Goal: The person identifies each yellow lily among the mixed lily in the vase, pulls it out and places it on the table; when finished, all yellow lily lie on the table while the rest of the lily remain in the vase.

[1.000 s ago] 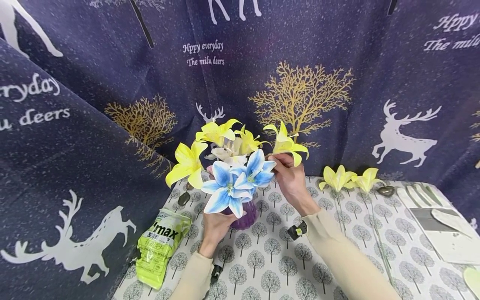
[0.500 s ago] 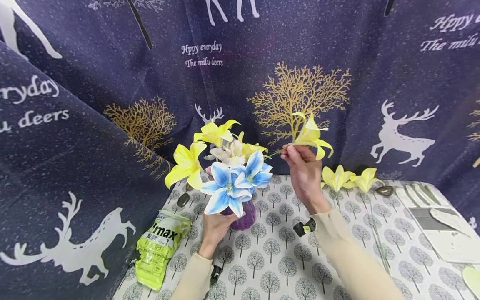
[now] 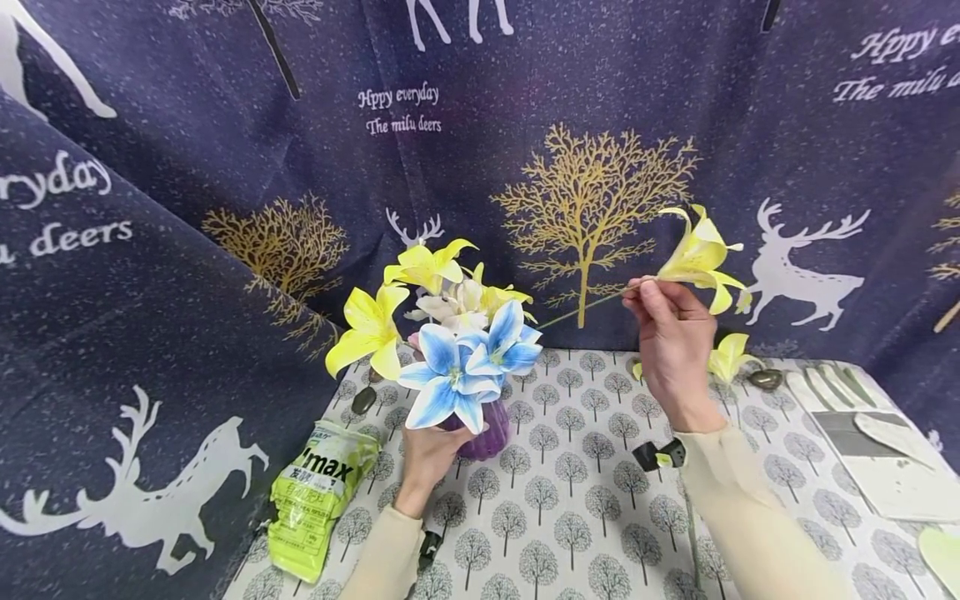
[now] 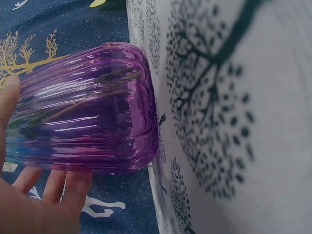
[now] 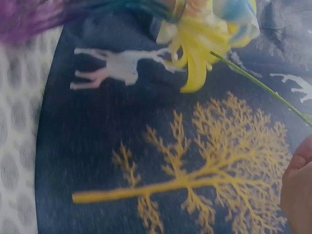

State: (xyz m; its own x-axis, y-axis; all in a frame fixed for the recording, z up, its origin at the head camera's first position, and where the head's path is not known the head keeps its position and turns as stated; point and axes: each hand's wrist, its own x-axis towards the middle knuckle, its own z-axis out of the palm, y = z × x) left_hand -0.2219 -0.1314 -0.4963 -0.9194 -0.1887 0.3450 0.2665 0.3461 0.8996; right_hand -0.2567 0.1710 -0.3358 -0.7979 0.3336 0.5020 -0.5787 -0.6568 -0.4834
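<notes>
My left hand [image 3: 429, 462] grips a ribbed, see-through purple vase [image 3: 487, 435]. In the left wrist view, thumb and curled fingers lie on both sides of the vase [image 4: 97, 112], whose base meets the table. Inside are several artificial lilies: yellow [image 3: 367, 325], blue-and-white [image 3: 450, 379], plus a whitish flower [image 3: 457, 308]. To the right, raised above the table, my right hand [image 3: 678, 346] pinches a yellow lily [image 3: 699, 257] just below its bloom. Its green stem [image 3: 581, 311] slants down leftward to the bouquet's edge; the blooms hide its lower end.
Another yellow lily [image 3: 731, 358] lies at the table's back right, beside a dark stone [image 3: 766, 379]. Further right are white-and-grey gloves [image 3: 892, 433]. A green fertilizer bag [image 3: 318, 500] and a dark stone [image 3: 363, 401] sit left. A deer-print cloth [image 3: 465, 167] hangs behind.
My right hand has moved right and slightly up with the yellow lily, away from the bouquet, so more stem shows. It now covers one lily lying behind. My left hand stays on the vase.
</notes>
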